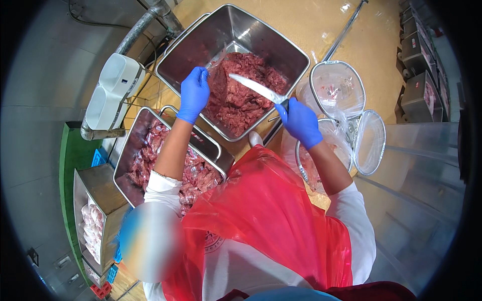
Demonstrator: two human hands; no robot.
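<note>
Nearest me, I saw my right hand (300,122) clamped on a knife (258,89) handle, blade pointing left over the meat (240,95). My left hand (194,94) pinched a plastic bag (217,60) edge in the far steel bin (211,37).

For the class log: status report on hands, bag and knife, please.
Left hand grips clear meat bag over steel bin. Right hand holds knife, blade at bag. Nothing in the way.

Second meat tray (131,150) (steel), wire baskets (337,88)
</note>
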